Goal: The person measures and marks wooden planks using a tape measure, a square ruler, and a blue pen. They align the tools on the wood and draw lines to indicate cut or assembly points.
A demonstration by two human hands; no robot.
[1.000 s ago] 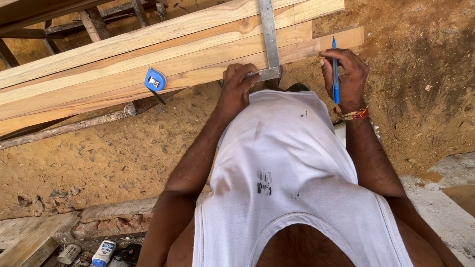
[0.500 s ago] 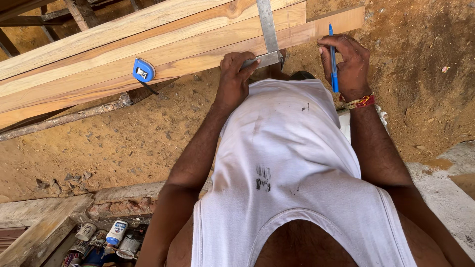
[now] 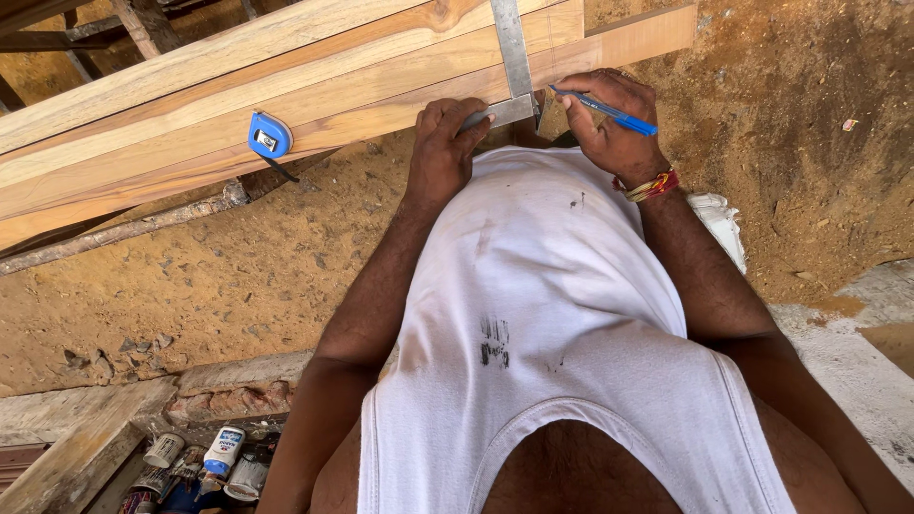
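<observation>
My left hand [image 3: 446,143] presses the stock of a metal try square [image 3: 510,59] against the near edge of a long pale wooden plank [image 3: 343,95]. The square's blade runs up across the plank. My right hand [image 3: 606,116] holds a blue pen [image 3: 606,110] like a pencil, its tip at the plank's edge just right of the blade. A red thread band circles my right wrist. My white vest fills the lower middle of the view.
A blue tape measure [image 3: 269,137] lies on the plank to the left. More planks are stacked behind. A rough pole [image 3: 143,227] lies on the sandy ground below. Small cans and bottles [image 3: 205,460] stand at the bottom left beside a concrete ledge.
My right hand has lowered from upright pen to laying the pen tip at the plank beside the square. The view has tilted down; my left hand stays on the square.
</observation>
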